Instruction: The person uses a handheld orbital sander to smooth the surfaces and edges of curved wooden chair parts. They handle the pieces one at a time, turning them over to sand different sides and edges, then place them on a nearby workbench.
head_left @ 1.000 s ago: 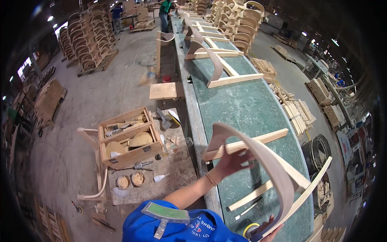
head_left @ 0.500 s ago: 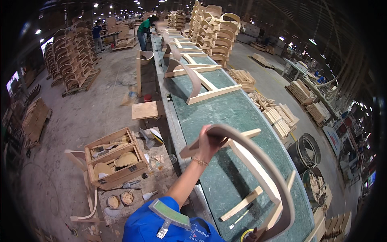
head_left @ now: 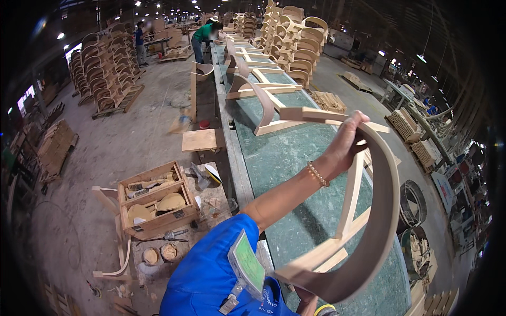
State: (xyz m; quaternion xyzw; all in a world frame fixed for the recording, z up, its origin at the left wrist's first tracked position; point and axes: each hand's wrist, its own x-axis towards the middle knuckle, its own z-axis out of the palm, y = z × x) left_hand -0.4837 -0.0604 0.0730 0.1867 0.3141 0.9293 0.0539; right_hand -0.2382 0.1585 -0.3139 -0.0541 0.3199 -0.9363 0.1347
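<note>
A wooden chair frame [head_left: 389, 210], with a broad bent back rail and pale straight legs and bars, is tilted up over the green-topped conveyor table [head_left: 295, 195]. My left hand [head_left: 349, 139], a beaded bracelet at its wrist, is closed around the upper part of the bent rail. Low in the picture, my right hand [head_left: 305, 301] is at the rail's near lower end; it seems closed on it, though the frame and picture edge hide most of its fingers. Beside that hand lies a yellow ring-shaped thing [head_left: 324, 309], partly cut off.
Similar chair frames [head_left: 263, 102] stand in a row farther along the table. On the left, a wooden box [head_left: 158, 203] of tools and pads stands on a low bench. Stacked chair parts [head_left: 108, 68] and dark bins [head_left: 412, 203] flank the table. A person in green [head_left: 203, 36] bends at the far end.
The chair frame has been lifted and turned, its top swinging right and upward with my left hand. My right hand has shifted left. The view has turned slightly.
</note>
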